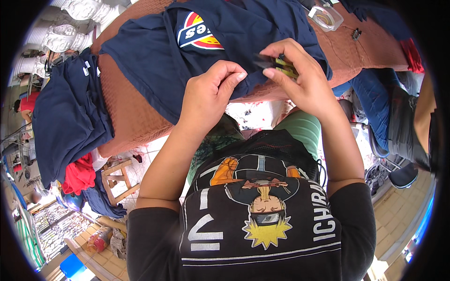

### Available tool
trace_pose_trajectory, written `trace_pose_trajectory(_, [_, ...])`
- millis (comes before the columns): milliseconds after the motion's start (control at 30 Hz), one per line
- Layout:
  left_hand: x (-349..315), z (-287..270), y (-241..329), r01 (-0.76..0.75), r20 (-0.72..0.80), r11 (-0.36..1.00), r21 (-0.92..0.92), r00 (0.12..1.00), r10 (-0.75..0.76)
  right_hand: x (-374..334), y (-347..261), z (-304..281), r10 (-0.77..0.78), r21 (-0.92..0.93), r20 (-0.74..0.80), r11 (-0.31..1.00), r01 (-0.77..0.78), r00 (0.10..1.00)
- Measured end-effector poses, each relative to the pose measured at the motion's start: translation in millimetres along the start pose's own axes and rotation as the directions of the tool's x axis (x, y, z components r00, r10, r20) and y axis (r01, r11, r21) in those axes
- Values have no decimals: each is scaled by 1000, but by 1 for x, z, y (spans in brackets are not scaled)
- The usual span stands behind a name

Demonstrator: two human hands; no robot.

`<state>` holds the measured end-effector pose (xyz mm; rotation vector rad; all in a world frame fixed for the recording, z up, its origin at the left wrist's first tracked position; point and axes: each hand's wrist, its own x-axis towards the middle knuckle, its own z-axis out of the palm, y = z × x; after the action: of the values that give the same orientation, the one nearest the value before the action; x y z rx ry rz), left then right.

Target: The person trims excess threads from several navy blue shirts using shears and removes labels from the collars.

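A navy garment [150, 51] with a red, yellow and blue printed emblem [199, 33] is spread over a table covered in brown cloth. My left hand [211, 89] is over its near edge, thumb and forefinger pinched together; whatever lies between them is too small to make out. To its right, my right hand [302, 75] holds a pair of thread snips [286, 68] with yellow-green handles. Their dark blades, slightly blurred, point left toward my left hand, just above the fabric.
Folded navy garments [70, 103] hang over the table's left end, above red cloth [79, 174] and a wooden stool [117, 180]. A clear plastic container [326, 18] and a small dark metal piece [356, 33] lie at the back right. Another person's jeans-clad leg [372, 100] is at right.
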<state>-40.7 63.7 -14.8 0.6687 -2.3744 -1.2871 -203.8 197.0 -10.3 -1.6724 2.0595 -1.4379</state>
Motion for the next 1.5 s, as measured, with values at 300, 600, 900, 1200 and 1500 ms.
trace_pose_trajectory(300, [2,2,0,-55,-14,989,-140,998,54,-4,-5,-7,-122,-87,175,986,139,977])
trace_pose_trajectory(600, [2,1,1,-26,20,993,-113,999,29,-1,-8,-7,-186,-63,238,977,206,953])
trace_pose_trajectory(900, [2,-4,12,94,104,996,-8,990,-92,5,-9,-20,-174,-56,287,979,198,942])
trace_pose_trajectory(1200, [0,-2,10,-32,58,999,-25,998,33,8,-9,-23,-148,-59,297,983,173,943])
trace_pose_trajectory(1500, [-1,1,9,-97,34,995,9,995,96,5,-9,-17,-149,-54,301,984,172,942])
